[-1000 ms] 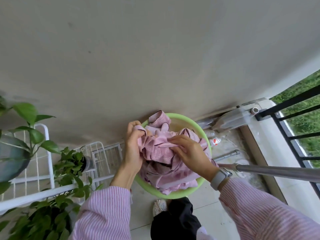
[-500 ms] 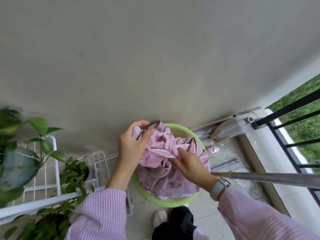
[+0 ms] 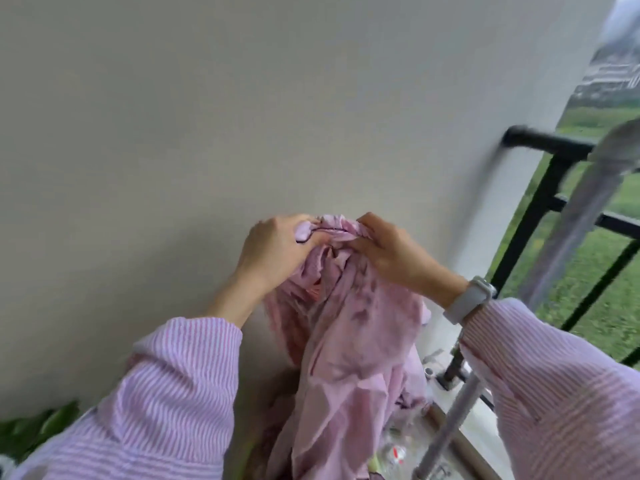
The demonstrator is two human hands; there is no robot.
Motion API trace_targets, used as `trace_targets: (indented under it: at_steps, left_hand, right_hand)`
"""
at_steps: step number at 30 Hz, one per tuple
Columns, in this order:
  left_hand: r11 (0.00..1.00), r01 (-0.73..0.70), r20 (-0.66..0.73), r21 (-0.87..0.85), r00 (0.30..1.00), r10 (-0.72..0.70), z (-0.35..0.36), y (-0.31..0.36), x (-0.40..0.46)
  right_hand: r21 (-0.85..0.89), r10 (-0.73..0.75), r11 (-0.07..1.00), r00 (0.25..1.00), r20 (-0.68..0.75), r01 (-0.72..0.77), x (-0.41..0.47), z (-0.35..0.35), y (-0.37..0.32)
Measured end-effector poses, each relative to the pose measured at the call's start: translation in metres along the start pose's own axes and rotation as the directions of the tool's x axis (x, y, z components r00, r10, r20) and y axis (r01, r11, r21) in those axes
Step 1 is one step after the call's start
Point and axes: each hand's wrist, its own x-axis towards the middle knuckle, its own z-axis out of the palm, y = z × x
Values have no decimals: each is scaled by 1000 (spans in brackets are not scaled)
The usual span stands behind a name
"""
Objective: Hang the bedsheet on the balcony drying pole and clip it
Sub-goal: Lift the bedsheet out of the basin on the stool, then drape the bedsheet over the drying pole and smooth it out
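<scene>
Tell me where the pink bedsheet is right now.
Head view, centre: the pink bedsheet hangs bunched before the pale wall, its top edge gripped by left hand and right hand.

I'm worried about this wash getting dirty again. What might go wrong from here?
Both the left hand and right hand pinch only the bunched top of the bedsheet; its lower folds hang toward the floor and may drag. Still bunched, it may snag on the pole nearby.

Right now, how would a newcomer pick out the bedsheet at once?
Start at the plain pale wall. In front of it two hands meet; the bedsheet hangs from their grip. It is the only plain pink, crumpled cloth, unlike the striped sleeves beside it.
</scene>
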Motion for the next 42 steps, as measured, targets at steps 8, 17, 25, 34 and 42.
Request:
trace_targets:
  at_steps: [8,17,25,34,42]
  left_hand:
    - [980,-105,42,-170,993,114,-31,9,-14]
    - [901,-395,110,-181,902,418,-37,10,-93]
    - [974,174,167,-144,975,-150,-17,-4,-144]
    - [-15,651,511,-759,581,-633,10,9,-157]
    - [420,529,258,-738,795,-549,-10,4,-128]
  right_hand:
    - [345,98,928,984,146,-143,-48,-18,-39]
    - [331,3,924,868,496,-192,-56,3,-30]
    - [314,98,932,961,260,-180,-76,48,-38]
    - [343,221,911,973,59,-228,-70,55,-37]
    - [79,122,961,664,738,-265,-71,23,-19]
